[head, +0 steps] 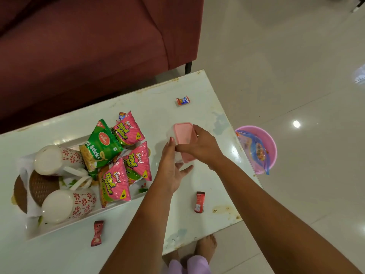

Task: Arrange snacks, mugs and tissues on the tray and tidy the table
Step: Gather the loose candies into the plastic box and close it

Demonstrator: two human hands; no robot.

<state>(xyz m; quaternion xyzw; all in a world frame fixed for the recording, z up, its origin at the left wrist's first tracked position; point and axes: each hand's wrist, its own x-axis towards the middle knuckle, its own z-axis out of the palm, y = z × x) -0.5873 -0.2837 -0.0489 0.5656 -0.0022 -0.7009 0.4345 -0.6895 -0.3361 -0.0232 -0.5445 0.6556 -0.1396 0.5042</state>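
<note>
A small clear box with a pink lid [182, 133] is held over the white table [154, 99], right of the tray. My right hand [203, 147] grips it from the right side. My left hand [170, 167] touches its left side with straight fingers, palm up. The white tray [65, 227] at the left holds two white mugs with red flowers [59, 161] [68, 205], a brown wicker holder with tissues [40, 186], a green snack packet [101, 147] and three pink snack packets [128, 129].
Small wrappers lie loose on the table: one orange-blue [183, 100] at the far side, two dark red [199, 202] [97, 233] near the front. A pink bucket [269, 141] with a blue packet stands on the floor to the right. A maroon sofa [88, 46] is behind the table.
</note>
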